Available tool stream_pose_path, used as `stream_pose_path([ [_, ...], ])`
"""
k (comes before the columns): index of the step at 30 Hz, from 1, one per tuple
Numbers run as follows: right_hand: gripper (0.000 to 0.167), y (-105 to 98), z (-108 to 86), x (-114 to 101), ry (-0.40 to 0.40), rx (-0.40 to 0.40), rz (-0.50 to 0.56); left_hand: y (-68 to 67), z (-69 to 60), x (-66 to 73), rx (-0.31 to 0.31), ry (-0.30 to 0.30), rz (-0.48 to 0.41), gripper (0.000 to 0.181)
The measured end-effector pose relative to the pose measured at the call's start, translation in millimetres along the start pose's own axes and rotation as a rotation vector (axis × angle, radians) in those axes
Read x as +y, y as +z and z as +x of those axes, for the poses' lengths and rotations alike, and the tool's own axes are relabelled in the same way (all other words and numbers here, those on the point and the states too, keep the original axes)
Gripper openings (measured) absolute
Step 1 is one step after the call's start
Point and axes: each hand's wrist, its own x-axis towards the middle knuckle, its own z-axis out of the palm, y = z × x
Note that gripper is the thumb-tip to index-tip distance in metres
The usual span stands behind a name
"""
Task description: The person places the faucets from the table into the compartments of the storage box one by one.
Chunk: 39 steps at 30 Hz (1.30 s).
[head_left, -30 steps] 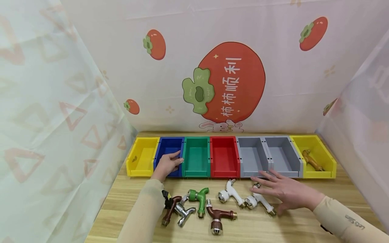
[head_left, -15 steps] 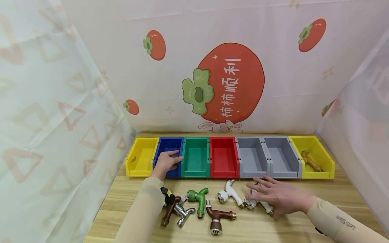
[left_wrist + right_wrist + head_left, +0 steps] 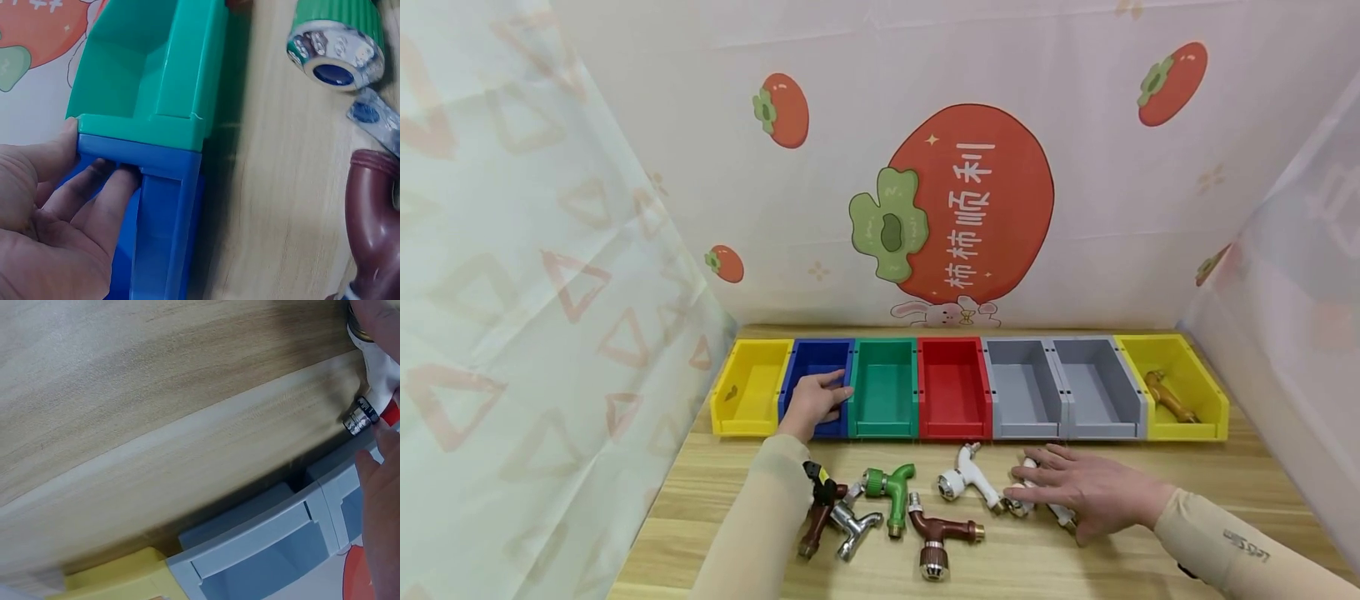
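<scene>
My left hand [image 3: 811, 404] reaches into the blue bin [image 3: 822, 354]. In the left wrist view its fingers [image 3: 103, 206] bend against the inside of the blue wall, and the thumb lies at the top edge beside the green bin [image 3: 140, 125], so the hand pinches the adjoining walls. My right hand [image 3: 1086, 487] lies spread over a white tap [image 3: 1062, 515], covering its middle. The right wrist view shows a fingertip touching the tap's silver spout end [image 3: 360, 417]. Another white tap [image 3: 973, 475] lies just to the left of this hand.
A green tap [image 3: 897, 496], brown taps [image 3: 938, 532] and a chrome tap [image 3: 852, 525] lie on the wooden table [image 3: 1000, 567]. Further bins in the row are red [image 3: 955, 383], grey [image 3: 1022, 387] and yellow; the right yellow bin [image 3: 1187, 432] holds a golden-brown tap [image 3: 1168, 398].
My right hand has moved slightly left and down onto the white tap, now covering more of it. The left hand has stayed at the blue bin.
</scene>
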Motion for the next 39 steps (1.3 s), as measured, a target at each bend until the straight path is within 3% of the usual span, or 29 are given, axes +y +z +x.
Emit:
stream_pose_path([
  [13, 0.120, 1.8, 1.0, 0.5, -0.010, 0.014, -0.009, -1.9, -0.8, -1.2, -0.032, 0.010, -0.011, 0.053],
  [34, 0.109, -2.9, 2.2, -3.2, 0.027, -0.031, 0.180, -1.5, 2.6, -4.8, -0.031, -0.008, -0.002, 0.053],
  [39, 0.110, -3.0, 3.2, -4.8, 0.020, -0.018, 0.099, -1.3, 1.4, -5.0, -0.035, 0.005, 0.000, 0.053],
])
